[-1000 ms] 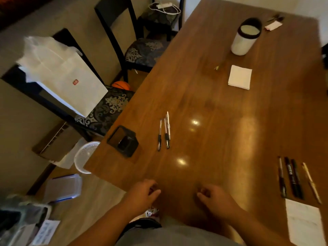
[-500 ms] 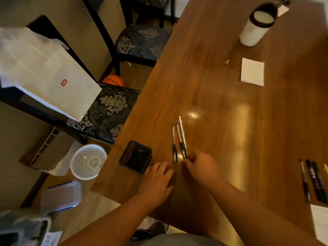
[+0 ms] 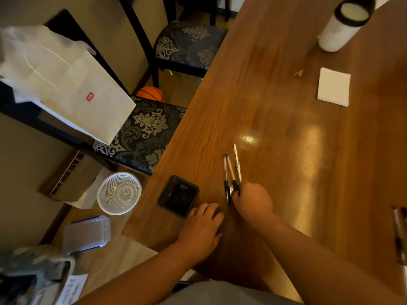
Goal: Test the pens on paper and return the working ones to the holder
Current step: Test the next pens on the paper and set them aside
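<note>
**Right hand taking up the pens beside the holder**

Since half a second earlier, the right hand has closed over the near ends of the pens. The two rightmost pens have swung together at its knuckles, while the left hand has stayed beside the holder.

The three pens lie on the bench just right of the holder, tips pointing away from the person. The right hand's fingers are curled and appear to pinch the two converging pens. The fingertips themselves are hidden, and the leftmost pen lies just alongside, apparently not gripped. The left hand's fingers are straight and rest flat on the bench, touching or nearly touching the holder's near corner and grasping nothing.

The holder stands upright and its dark inside shows no pen, so judging from this no pen has yet been returned. Other pens lie well apart at the right edge, only partly in view. A white pad lies far across the bench. Whether the three pens have been tested cannot be told. Their place next to the holder suggests they may be about to go in, leaving the other pens to be sorted.
</note>
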`<state>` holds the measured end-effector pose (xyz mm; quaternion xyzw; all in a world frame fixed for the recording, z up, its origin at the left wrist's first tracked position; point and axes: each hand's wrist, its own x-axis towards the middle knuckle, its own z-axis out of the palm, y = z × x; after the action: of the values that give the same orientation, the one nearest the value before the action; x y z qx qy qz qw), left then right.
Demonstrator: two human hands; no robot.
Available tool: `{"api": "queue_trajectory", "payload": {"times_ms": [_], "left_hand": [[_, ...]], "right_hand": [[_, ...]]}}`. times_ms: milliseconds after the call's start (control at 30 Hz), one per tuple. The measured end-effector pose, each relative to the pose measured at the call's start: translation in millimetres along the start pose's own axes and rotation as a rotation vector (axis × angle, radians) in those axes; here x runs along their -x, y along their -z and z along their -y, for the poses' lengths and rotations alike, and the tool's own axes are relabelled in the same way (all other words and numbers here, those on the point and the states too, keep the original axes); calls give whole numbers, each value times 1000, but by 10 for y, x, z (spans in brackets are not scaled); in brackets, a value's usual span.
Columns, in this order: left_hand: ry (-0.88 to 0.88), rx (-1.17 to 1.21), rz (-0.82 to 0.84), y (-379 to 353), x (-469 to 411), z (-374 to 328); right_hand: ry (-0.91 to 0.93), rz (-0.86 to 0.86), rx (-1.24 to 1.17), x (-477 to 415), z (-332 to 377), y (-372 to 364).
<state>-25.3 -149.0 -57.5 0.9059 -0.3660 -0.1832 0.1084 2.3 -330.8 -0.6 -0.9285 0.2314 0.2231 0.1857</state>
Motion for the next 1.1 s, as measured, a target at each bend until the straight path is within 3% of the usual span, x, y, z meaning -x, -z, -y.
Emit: {"api": "queue_trajectory", "payload": {"times_ms": [300, 400, 500, 667, 900, 1100], "left_hand": [[5, 9, 0, 60, 4, -51], [13, 11, 22, 74, 11, -71], [8, 46, 42, 117, 8, -72], [44, 299, 57, 307, -28, -137], [-180, 377, 194, 459, -108, -766], [-453, 373, 188, 446, -242, -1630]], "right_hand": [[-89, 131, 150, 198, -47, -35], [-117, 193, 97, 303, -179, -67], [-138, 244, -144, 449, -383, -127], [-261, 199, -903, 914, -715, -139], [-390, 19, -1409, 1548, -1173, 17], [-427, -51, -1579, 1881, -1613, 54]]}}
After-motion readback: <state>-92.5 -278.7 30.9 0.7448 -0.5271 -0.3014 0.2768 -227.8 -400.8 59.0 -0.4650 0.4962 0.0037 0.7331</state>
